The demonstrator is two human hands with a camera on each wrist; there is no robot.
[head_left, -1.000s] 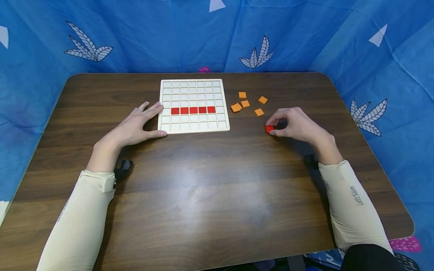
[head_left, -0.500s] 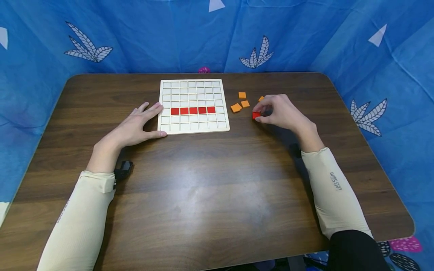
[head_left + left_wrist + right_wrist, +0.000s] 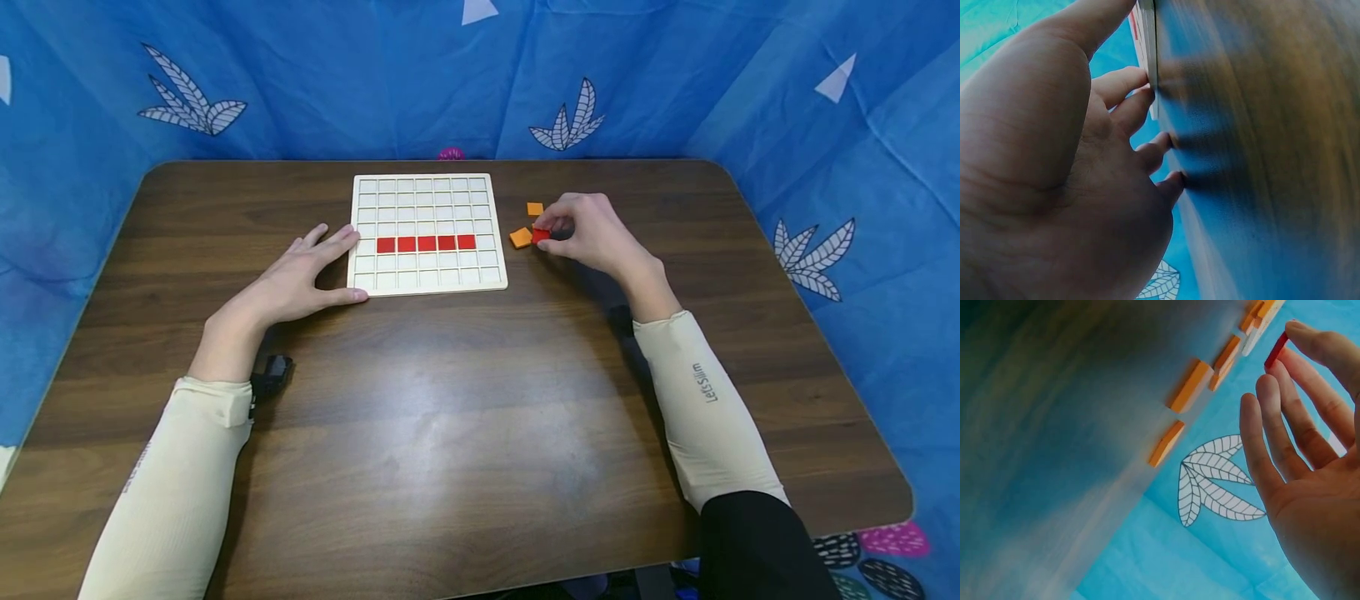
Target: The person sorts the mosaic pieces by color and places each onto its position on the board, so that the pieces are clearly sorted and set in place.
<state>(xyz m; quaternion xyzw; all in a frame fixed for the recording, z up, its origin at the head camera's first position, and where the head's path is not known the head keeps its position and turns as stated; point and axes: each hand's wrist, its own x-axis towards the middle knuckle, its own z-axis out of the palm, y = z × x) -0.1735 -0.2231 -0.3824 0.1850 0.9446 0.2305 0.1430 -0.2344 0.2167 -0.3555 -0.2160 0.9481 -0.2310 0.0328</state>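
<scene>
A white grid board [image 3: 427, 279] lies on the table, and a row of several red square tiles [image 3: 427, 243] fills part of one of its lower rows. My left hand [image 3: 288, 279] rests at the board's left edge, fingers spread and straight, thumb at the near corner. My right hand [image 3: 592, 233] pinches one red tile [image 3: 541, 237] between thumb and fingertips, right of the board. In the right wrist view this red tile [image 3: 1276, 351] is edge-on and raised off the table, with the other fingers extended.
Orange tiles [image 3: 521, 238] lie right of the board, some hidden behind my right hand; several orange tiles [image 3: 1189, 385] show in the right wrist view. The brown wooden table [image 3: 420, 433] ends at a blue patterned cloth [image 3: 420, 83] behind.
My right hand has carried the red tile left and away from me, across the orange tiles toward the board. My left hand has stayed at the board's edge.
</scene>
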